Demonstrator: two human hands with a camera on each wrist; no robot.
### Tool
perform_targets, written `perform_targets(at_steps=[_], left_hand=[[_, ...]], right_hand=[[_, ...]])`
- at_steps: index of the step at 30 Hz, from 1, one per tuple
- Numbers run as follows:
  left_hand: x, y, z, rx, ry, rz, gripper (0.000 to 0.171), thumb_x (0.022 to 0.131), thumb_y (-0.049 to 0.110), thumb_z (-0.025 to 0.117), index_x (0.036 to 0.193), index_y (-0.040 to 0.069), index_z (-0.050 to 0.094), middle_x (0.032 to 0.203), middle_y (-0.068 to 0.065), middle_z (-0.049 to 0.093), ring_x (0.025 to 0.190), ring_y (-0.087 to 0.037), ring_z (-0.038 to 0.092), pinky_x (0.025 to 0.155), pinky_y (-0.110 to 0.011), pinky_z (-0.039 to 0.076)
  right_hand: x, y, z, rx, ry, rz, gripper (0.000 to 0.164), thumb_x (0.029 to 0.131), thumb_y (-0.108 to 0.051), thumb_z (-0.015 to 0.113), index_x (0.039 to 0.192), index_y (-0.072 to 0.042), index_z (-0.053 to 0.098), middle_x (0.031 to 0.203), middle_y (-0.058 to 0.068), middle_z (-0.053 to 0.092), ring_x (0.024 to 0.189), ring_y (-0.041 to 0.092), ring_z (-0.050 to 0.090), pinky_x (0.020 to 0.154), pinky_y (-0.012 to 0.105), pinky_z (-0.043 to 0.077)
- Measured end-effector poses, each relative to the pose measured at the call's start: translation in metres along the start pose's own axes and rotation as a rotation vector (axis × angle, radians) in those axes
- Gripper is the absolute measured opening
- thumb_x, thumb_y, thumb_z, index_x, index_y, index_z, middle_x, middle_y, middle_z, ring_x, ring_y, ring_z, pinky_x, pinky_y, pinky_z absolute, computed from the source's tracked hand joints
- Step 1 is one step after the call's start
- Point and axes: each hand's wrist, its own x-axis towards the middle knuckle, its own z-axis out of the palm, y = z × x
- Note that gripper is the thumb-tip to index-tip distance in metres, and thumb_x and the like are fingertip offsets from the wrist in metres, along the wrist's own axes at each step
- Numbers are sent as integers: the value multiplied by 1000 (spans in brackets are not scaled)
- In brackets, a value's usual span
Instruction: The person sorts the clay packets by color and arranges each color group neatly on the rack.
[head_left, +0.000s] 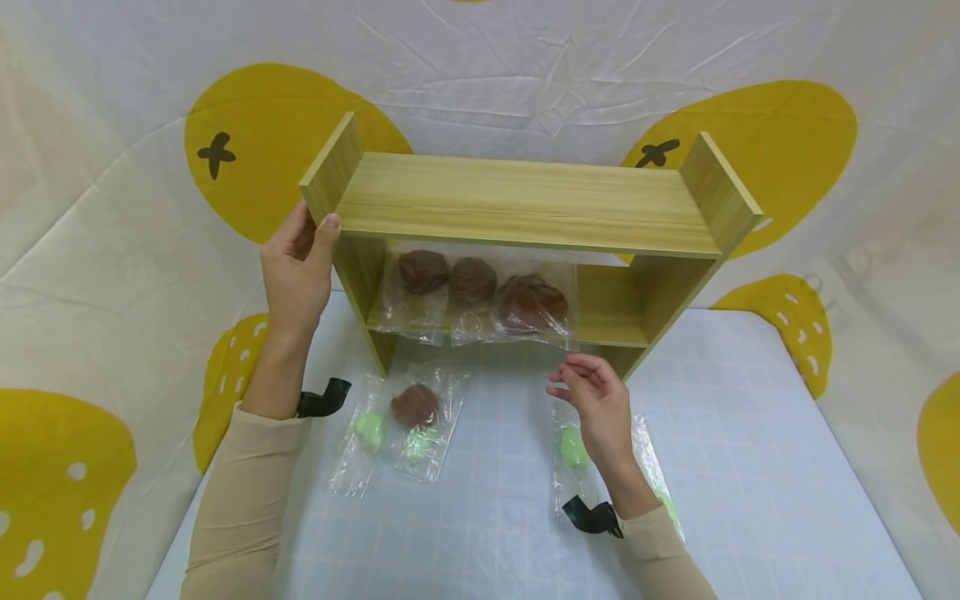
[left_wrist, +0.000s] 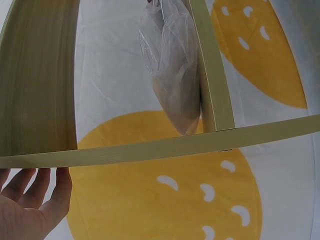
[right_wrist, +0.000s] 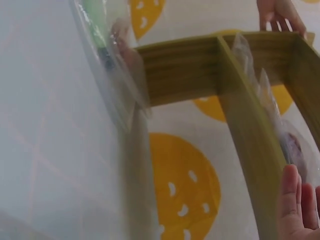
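Note:
A two-tier wooden shelf (head_left: 525, 200) stands at the back of the table. My left hand (head_left: 296, 267) grips its upper left side panel, thumb on the front edge; in the left wrist view the fingers (left_wrist: 35, 177) lie against the board (left_wrist: 150, 147). Three bagged brown buns (head_left: 472, 282) sit on the lower board. My right hand (head_left: 596, 400) hovers in front of the lower board with relaxed fingers, holding nothing. Beneath it lies a clear bag with a green bun (head_left: 573, 447). The right wrist view shows that hand (right_wrist: 295, 205) beside the lower board (right_wrist: 245, 125).
Left of centre on the pale gridded table (head_left: 750, 433) lie clear bags with a brown bun (head_left: 415, 405) and green buns (head_left: 368, 431). A white cloth with yellow shapes (head_left: 255, 142) hangs behind and beside the table.

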Motion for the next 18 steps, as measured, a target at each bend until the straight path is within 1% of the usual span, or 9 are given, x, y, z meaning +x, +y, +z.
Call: perform_targets(at_steps=[3,5,6,9,11,13,15,18], left_hand=[[1,-4,-1,3,3,-5,38,98,10,65,135,11,64,130,-12,65,116,-23,61,102,-35,47],[1,-2,-1,5,4,-6,38,98,11,65,135,11,64,131,-12,64,116,-23,61,102,-35,47],[0,1,0,9,5,-6,38,98,11,65,135,11,64,131,-12,64,116,-23,61,102,-35,47],[-2,8,2,14,6,-4,38,98,11,65,136,11,64,131,-12,64,116,-23,61,102,-35,47],[-3,11,3,9,4,-1,38,98,10,65,136,10,64,131,-12,64,116,-23,61,102,-35,47],[-3,12,3,8,2,3,38,98,10,64,135,9,64,130,-13,65,115,-23,61,102,-35,47],[-3,12,3,13,0,4,38,98,10,64,135,9,64,130,-13,65,115,-23,61,102,-35,47],[-3,8,2,27,1,3,38,98,11,64,136,10,64,130,-12,65,116,-23,61,103,-35,46]], right_hand=[[0,4,-1,0,-32,18,23,99,2,58,119,12,57,106,33,58,93,31,68,79,45,59],[0,7,-1,5,-53,34,24,99,1,58,121,11,58,107,30,60,94,30,68,80,45,58],[0,8,-1,8,-58,43,24,99,1,59,121,10,59,107,26,62,94,29,69,80,45,58],[1,14,2,33,-59,71,25,98,0,61,122,8,60,105,16,66,93,29,69,80,46,58],[1,18,5,44,-57,99,26,98,0,62,123,8,59,104,14,68,93,28,69,80,46,58],[1,23,8,54,-57,131,28,97,-1,63,123,9,59,104,14,68,92,28,69,80,47,58],[1,27,11,58,-64,162,30,97,-2,64,124,9,57,105,18,67,92,28,69,80,47,58],[2,32,16,54,-78,203,31,97,-3,64,125,9,56,107,19,67,93,28,69,82,48,58]])
